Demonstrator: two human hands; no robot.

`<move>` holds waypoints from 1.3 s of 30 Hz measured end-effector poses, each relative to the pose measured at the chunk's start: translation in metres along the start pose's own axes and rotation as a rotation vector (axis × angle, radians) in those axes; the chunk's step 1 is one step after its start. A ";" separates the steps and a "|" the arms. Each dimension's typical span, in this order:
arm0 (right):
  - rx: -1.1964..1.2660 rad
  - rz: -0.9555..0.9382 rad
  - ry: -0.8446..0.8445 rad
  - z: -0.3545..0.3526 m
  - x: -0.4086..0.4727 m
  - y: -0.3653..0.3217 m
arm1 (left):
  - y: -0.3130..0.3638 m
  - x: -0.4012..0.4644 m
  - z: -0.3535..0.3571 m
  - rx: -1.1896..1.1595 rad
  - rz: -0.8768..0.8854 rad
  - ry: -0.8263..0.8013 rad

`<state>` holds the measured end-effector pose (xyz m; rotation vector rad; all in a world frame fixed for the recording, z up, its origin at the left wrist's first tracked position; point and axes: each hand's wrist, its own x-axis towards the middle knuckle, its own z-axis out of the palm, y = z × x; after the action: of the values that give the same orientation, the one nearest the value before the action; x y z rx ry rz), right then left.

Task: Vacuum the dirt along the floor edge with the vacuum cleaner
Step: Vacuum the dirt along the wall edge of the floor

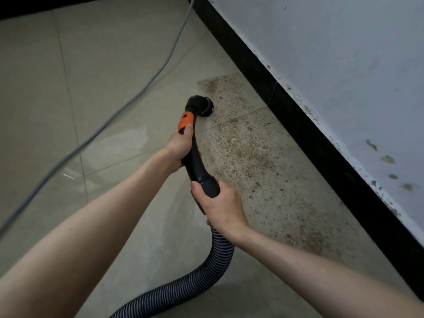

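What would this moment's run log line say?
left hand: grips curved black vacuum handle | right hand: grips handle's hose end | round black nozzle: at edge of brown dirt

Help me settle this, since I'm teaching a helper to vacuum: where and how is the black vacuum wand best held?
Probably with two hands from above, as shown. The left hand wraps the curved handle just below the orange collar, steering the nozzle over the dirt. The right hand grips the thicker cuff where the ribbed hose joins, taking the hose's pull.
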<state>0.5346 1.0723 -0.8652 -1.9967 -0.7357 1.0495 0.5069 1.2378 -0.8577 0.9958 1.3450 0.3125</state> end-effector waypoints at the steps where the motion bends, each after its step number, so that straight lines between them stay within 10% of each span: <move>1: -0.003 0.003 0.004 -0.001 -0.004 0.002 | -0.002 -0.004 0.002 0.006 -0.003 -0.004; 39: 0.029 -0.018 0.002 -0.006 0.058 -0.007 | 0.029 0.047 0.014 0.076 0.070 0.075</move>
<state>0.5678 1.1181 -0.8818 -1.9633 -0.7319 1.0422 0.5411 1.2817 -0.8685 1.1056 1.4000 0.3572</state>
